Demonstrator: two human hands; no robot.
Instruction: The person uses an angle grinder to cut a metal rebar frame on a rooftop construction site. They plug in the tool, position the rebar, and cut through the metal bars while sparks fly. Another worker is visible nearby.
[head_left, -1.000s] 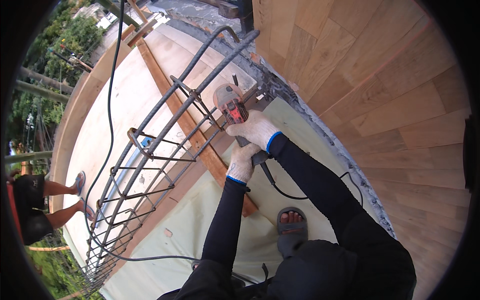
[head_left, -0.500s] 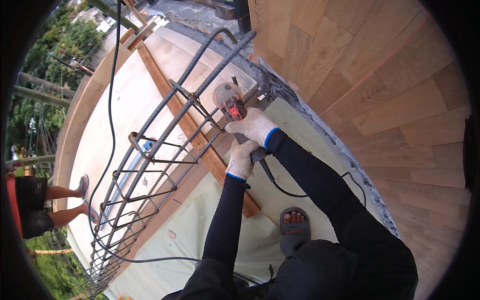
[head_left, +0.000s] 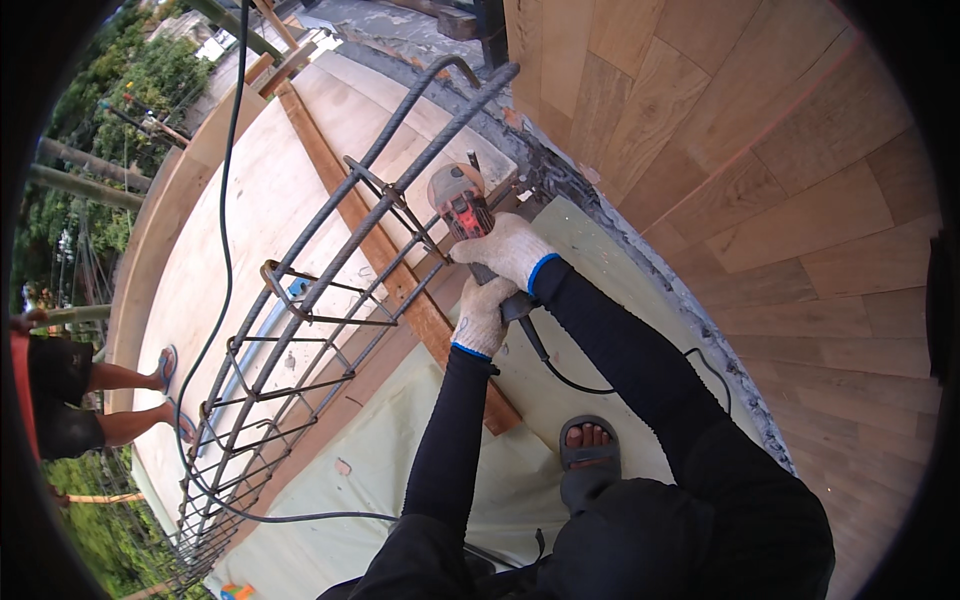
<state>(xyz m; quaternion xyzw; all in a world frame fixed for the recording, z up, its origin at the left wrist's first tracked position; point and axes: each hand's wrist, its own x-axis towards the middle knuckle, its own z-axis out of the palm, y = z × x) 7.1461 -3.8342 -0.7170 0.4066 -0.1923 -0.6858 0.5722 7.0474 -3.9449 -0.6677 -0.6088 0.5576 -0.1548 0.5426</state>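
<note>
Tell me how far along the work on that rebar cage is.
Done: the rebar cage looks assembled, lying on the plywood deck. In hand: right hand and left hand hold the angle grinder at the cage's near end. Left: whether any bar is cut through cannot be told.

White knit gloves with blue cuffs on left hand (head_left: 483, 316) and right hand (head_left: 508, 250), red-and-black angle grinder (head_left: 462, 208), black sleeves (head_left: 452, 430), dark grey ribbed rebar cage (head_left: 330, 300), pale green sheet (head_left: 400, 470), tan plywood deck (head_left: 250, 220), black sandal (head_left: 590, 462).
</note>
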